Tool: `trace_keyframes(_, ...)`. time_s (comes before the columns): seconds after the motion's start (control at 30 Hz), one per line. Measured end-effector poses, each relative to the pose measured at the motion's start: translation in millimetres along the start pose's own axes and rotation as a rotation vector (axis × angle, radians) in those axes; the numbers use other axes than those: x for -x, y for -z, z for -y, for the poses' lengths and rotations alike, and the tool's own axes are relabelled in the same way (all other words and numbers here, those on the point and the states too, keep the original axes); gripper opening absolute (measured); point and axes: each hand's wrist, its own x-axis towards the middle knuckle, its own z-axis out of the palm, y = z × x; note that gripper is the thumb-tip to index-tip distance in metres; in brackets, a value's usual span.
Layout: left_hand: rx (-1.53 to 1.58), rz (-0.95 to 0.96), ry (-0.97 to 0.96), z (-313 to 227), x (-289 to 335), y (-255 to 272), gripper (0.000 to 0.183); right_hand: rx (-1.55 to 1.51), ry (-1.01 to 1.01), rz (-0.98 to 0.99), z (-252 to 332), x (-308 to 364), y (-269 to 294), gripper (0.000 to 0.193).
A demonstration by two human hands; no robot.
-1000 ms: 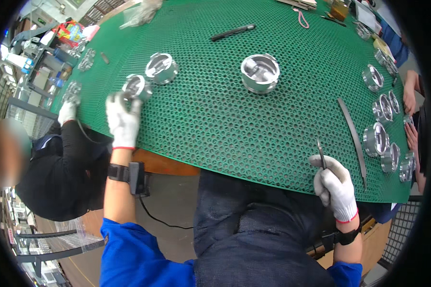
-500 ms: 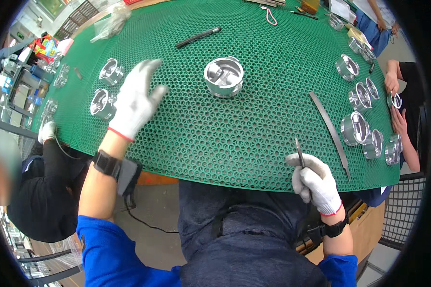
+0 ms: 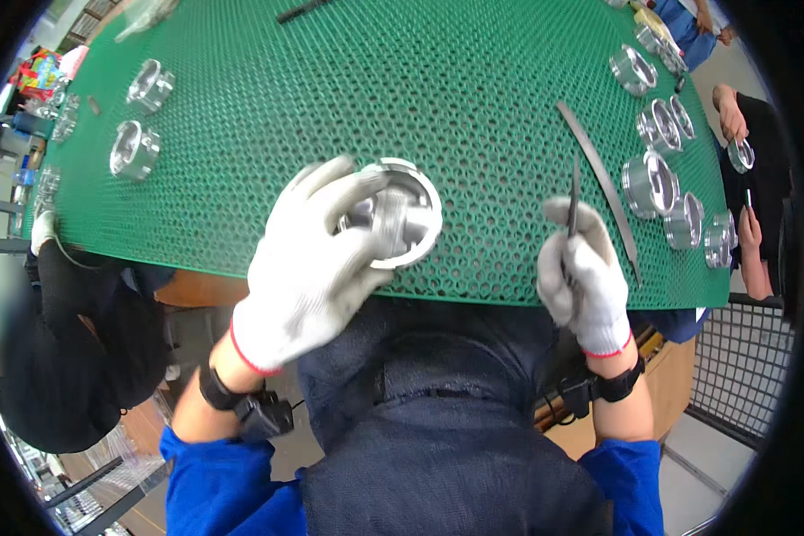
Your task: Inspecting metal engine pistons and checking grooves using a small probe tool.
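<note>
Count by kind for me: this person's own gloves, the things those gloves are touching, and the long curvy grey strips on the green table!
White gloves: 2
Metal cup-shaped part: 1
Thin dark tool: 1
Curved grey strip: 1
Total: 5

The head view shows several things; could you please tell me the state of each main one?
Silver round metal cup, held in the white-gloved left hand, open end facing the camera
Thin dark pointed tool, held in the white-gloved right hand, pointed end free
Curved flat grey strip, lying on the green perforated mat
Two silver metal cups at left, standing open end up
Silver metal cups at right, resting on the mat
</note>
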Motion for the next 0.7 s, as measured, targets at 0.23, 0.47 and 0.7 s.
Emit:
trace_keyframes(0.23, 0.143, -0.147, 0.232, -19, 33, -23, 0.037, 1.276, 0.485, 0.292, 36, -16, -17, 0.034)
trace_keyframes(0.47, 0.190, -0.152, 0.269, -25, 33, -27, 0.035, 1.436, 0.415, 0.366, 36, -5, -27, 0.033)
trace_keyframes(0.7, 0.153, -0.146, 0.298, -29, 32, -31, 0.036, 1.479, 0.138, 0.266, 47, -1, -32, 0.038)
